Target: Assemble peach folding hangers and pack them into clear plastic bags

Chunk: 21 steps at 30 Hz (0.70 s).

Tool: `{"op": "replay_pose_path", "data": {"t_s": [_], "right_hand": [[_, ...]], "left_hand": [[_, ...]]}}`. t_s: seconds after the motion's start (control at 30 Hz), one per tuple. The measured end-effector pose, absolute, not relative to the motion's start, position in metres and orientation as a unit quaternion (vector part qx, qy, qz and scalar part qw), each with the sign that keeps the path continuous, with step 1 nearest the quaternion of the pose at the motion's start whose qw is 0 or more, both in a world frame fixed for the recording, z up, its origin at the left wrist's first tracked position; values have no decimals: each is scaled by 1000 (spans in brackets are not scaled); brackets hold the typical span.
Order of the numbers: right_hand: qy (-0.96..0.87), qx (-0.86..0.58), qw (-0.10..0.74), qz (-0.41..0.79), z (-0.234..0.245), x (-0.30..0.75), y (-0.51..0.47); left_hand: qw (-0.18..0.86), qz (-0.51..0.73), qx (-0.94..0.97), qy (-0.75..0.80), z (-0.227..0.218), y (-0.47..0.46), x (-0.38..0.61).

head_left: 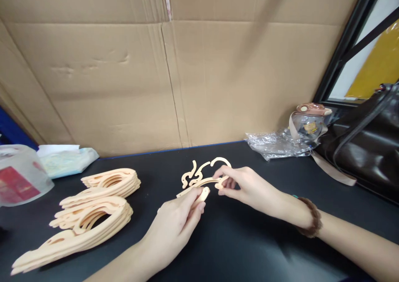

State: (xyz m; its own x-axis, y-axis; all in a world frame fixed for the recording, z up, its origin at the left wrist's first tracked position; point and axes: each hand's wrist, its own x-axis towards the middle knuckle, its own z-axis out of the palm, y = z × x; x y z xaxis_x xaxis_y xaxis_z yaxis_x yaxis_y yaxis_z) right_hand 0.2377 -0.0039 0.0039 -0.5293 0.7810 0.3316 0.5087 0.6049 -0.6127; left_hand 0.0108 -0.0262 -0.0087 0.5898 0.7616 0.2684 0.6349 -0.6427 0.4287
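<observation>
My left hand [179, 221] is closed round a beige plastic piece with a rounded end [204, 194], which pokes out past the thumb and forefinger. To its right, my right hand [246, 186] pinches a small curved beige hook piece [220, 184] between thumb and fingertips. A long curved beige strip [204, 182] runs just behind both hands; whether it joins the held pieces I cannot tell. Beyond the hands, several loose S-shaped hooks [188, 176] lie on the black table, along with a curved hook [222, 160] behind my right fingers.
At left lie two stacks of beige folding hangers, a rear stack [124, 186] and a front stack [102, 232]. Behind them are a translucent tub [21, 165] and a soft packet [68, 161]. Clear plastic wrap [271, 144], a strapped bottle [308, 124] and a dark bag [368, 144] stand right.
</observation>
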Motion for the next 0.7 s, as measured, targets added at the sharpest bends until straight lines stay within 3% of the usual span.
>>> {"op": "replay_pose_path", "data": {"t_s": [0.13,0.37,0.7], "right_hand": [[-836,-371,312,258,5,237,-5],[-790,-310,316,425,8,228,-16],[-698,-241,328,589,1,224,-17]], "left_hand": [[115,194,896,383,-13,-27,11],[73,204,913,346,-17,-29,12],[136,198,924,298,-15,-28,9]]}}
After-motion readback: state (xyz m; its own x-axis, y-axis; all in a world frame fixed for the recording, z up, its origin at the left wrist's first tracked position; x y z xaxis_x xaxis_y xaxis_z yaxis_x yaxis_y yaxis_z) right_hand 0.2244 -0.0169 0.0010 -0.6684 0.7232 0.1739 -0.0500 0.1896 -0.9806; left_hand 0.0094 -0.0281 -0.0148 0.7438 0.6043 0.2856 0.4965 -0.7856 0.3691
